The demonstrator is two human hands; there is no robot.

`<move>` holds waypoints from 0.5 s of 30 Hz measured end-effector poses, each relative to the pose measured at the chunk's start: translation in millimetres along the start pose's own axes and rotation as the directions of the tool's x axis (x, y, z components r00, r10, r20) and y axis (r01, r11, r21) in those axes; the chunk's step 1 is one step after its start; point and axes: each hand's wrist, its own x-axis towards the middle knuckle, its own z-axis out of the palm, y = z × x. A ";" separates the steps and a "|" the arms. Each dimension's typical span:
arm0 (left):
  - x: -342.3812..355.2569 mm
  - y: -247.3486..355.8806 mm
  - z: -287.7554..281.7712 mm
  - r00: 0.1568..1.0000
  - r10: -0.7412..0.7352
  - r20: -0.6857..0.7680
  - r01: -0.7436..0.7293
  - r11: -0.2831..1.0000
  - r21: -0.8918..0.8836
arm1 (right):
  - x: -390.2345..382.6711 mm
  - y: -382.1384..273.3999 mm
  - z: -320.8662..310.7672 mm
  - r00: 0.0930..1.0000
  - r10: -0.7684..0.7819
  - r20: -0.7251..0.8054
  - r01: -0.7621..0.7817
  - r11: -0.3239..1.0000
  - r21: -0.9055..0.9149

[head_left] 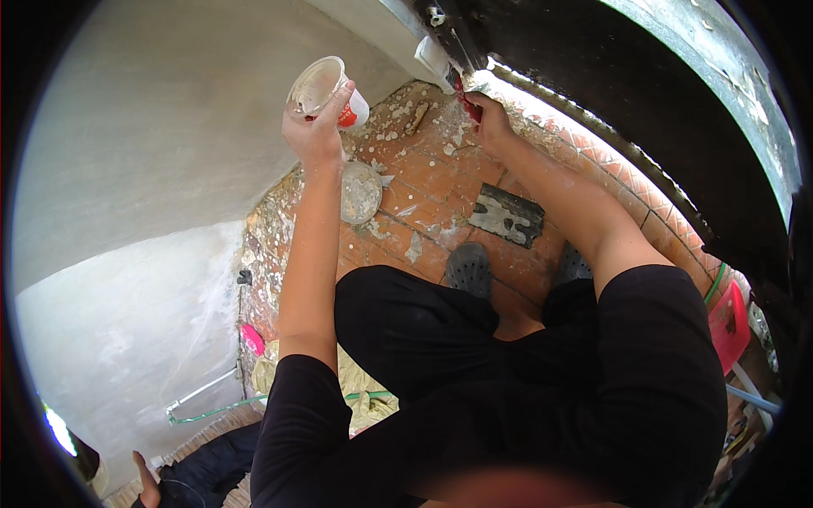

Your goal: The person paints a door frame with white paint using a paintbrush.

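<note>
My left hand (320, 135) is closed round a translucent plastic cup (356, 111) with red and white on its side. The cup is tilted, and pale residue coats its inside. Ahead, my right hand (494, 118) grips the red handle of a paintbrush (434, 59). Its wide, whitish head points up and left, close to the corner between the pale wall (169, 127) and a dark panel (584, 76). Whether the bristles touch the wall, I cannot tell.
Orange floor tiles (440, 182) are spattered with white. A round, pale-stained lid (362, 193) and a paint-marked dark board (506, 215) lie near my shoes (468, 269). At left are a pink object (252, 339), a green hose (203, 414) and another person's leg (207, 466).
</note>
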 end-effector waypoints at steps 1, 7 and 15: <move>-0.8 0.4 0.9 1.000 -0.002 0.007 0.002 1.000 0.004 | 3.8 0.5 1.3 0.999 0.023 0.040 -0.024 0.999 0.036; -3.6 -1.3 -8.7 1.000 -0.018 -0.001 0.018 0.999 0.034 | 13.2 -5.2 19.4 0.998 -0.054 0.014 0.054 0.998 0.021; 1.1 -7.8 -13.1 1.000 -0.025 0.000 0.025 0.998 0.055 | 38.2 -13.4 21.3 0.995 -0.096 -0.005 0.096 0.994 0.049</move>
